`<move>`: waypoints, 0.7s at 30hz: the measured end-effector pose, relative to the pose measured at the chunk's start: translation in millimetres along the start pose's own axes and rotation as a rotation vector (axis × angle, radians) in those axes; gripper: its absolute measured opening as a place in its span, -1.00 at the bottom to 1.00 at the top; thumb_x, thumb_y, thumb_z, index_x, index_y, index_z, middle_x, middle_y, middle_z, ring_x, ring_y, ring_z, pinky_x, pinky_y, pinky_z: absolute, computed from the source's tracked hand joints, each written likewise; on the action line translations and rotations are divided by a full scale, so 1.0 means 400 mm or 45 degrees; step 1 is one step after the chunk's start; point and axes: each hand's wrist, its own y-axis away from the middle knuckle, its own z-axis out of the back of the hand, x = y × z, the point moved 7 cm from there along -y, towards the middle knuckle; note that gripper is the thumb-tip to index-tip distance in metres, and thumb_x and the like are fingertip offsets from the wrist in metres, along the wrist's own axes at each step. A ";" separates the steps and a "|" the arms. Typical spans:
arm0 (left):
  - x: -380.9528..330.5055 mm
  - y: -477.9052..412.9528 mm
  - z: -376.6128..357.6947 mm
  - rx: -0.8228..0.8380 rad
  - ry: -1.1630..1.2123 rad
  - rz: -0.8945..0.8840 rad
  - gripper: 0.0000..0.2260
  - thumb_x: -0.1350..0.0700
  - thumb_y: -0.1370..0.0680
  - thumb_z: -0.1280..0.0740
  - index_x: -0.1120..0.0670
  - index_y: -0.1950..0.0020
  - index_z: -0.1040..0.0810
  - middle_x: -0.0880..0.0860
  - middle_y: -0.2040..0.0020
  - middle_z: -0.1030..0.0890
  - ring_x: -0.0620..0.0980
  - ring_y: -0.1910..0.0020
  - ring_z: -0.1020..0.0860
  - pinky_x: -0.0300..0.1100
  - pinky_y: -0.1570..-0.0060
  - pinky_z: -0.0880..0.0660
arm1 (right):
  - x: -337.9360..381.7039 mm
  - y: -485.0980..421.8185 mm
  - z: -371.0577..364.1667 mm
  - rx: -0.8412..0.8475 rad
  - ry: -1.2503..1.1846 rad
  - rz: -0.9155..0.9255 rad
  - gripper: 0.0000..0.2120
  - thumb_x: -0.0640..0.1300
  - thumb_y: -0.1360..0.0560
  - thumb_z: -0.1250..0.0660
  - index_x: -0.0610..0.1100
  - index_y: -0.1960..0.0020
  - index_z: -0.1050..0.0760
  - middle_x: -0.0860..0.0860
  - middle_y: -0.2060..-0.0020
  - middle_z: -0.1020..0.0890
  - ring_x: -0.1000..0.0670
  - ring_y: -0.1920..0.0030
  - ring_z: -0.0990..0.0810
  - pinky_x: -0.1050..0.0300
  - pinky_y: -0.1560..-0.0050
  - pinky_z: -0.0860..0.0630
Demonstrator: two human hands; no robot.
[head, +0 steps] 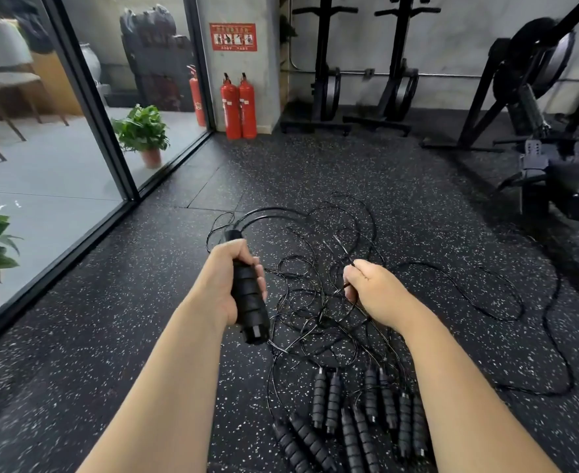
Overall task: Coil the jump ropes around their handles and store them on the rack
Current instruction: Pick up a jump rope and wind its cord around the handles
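left hand [228, 285] grips paired black handles [249, 298], tilted, at 9 o'clock of centre | right hand [371, 290] at 3 o'clock pinches thin black cord [344, 249] | tangled ropes [315, 302] on speckled floor [417, 206] between and beyond hands | more handles [349, 418] at 6 o'clock | fire extinguishers [238, 107] at 12 o'clock

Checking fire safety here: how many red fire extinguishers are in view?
3: two fire extinguishers stand side by side against the pillar; a third shows behind the glass wall left of them.
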 end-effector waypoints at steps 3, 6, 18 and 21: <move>0.030 0.019 -0.067 0.163 -0.091 0.066 -0.83 0.22 -0.24 -0.23 0.16 0.20 -0.46 0.14 0.23 -0.61 0.00 0.43 -0.44 -0.16 0.26 -0.46 | 0.003 -0.004 -0.009 0.035 -0.200 -0.030 -0.75 -0.11 -0.64 -0.07 -0.13 0.18 -0.39 0.00 0.31 -0.54 0.05 0.30 -0.46 0.11 0.14 -0.38; 0.053 0.038 -0.130 0.319 -0.143 0.073 -0.80 0.23 -0.30 -0.19 0.20 0.13 -0.51 0.20 0.07 -0.62 0.03 0.43 -0.47 -0.17 0.29 -0.49 | 0.012 -0.006 -0.030 0.141 -0.400 -0.022 -0.75 -0.17 -0.64 -0.09 -0.15 0.18 -0.43 -0.03 0.36 -0.52 -0.03 0.28 -0.47 0.00 0.00 -0.40; 0.057 0.010 -0.171 0.624 0.068 -0.019 -0.43 0.17 -0.05 -0.27 0.24 -0.06 -0.58 0.14 0.02 -0.59 0.02 0.34 -0.52 -0.15 0.23 -0.51 | 0.020 0.016 -0.031 0.316 -0.686 -0.002 -0.65 -0.14 -0.67 -0.07 -0.19 0.09 -0.59 -0.08 0.27 -0.65 -0.02 0.24 -0.58 0.10 0.16 -0.51; 0.036 0.004 -0.146 0.619 0.214 -0.074 -0.44 0.17 -0.04 -0.28 0.24 -0.03 -0.57 0.13 -0.03 -0.60 0.02 0.33 -0.52 -0.13 0.21 -0.52 | 0.001 0.018 -0.007 0.274 -0.614 -0.012 -0.68 -0.30 -0.61 -0.07 -0.27 0.02 -0.61 -0.20 0.16 -0.68 -0.08 0.15 -0.62 0.05 0.10 -0.55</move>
